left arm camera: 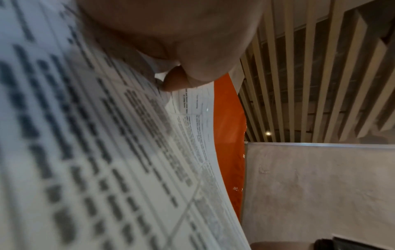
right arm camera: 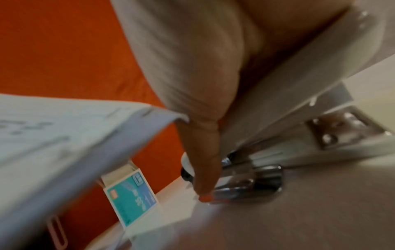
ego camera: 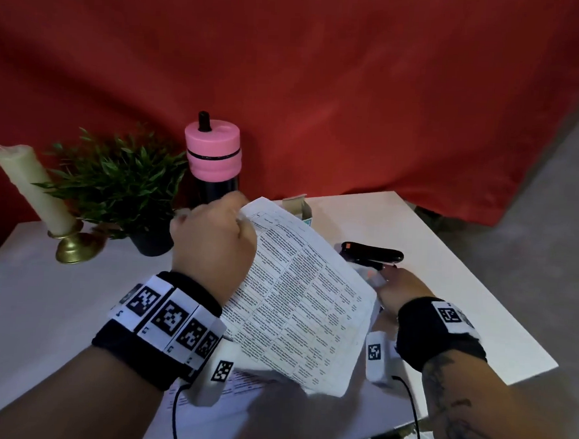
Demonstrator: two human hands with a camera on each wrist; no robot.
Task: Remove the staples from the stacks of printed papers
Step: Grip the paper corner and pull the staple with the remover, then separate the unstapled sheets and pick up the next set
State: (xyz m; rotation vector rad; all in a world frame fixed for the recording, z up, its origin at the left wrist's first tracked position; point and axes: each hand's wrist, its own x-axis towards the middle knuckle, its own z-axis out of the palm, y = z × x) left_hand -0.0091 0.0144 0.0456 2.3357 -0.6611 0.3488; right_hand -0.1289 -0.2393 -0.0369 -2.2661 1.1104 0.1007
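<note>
My left hand [ego camera: 238, 216] pinches the top corner of a stapled stack of printed papers [ego camera: 297, 297] and holds it tilted above the white table [ego camera: 445, 288]. The left wrist view shows my fingertips [left arm camera: 174, 82] on that same corner of the stack [left arm camera: 107, 152]. A staple [right arm camera: 147, 112] shows in a corner of the stack [right arm camera: 64, 135]. My right hand [ego camera: 400, 287] reaches under the paper's right edge to a black stapler [ego camera: 373, 254]. One straight finger [right arm camera: 203, 177] touches the stapler's metal front end [right arm camera: 252, 182]. More printed sheets [ego camera: 239, 386] lie flat under my left wrist.
A small teal staple box [ego camera: 300, 210] [right arm camera: 130, 191] stands behind the papers. At the back left are a pink-lidded bottle [ego camera: 212, 161], a potted plant [ego camera: 115, 180] and a candle [ego camera: 31, 189] on a gold holder. The table's right edge [ego camera: 511, 318] is near. A paper clip [right arm camera: 56, 231] lies low.
</note>
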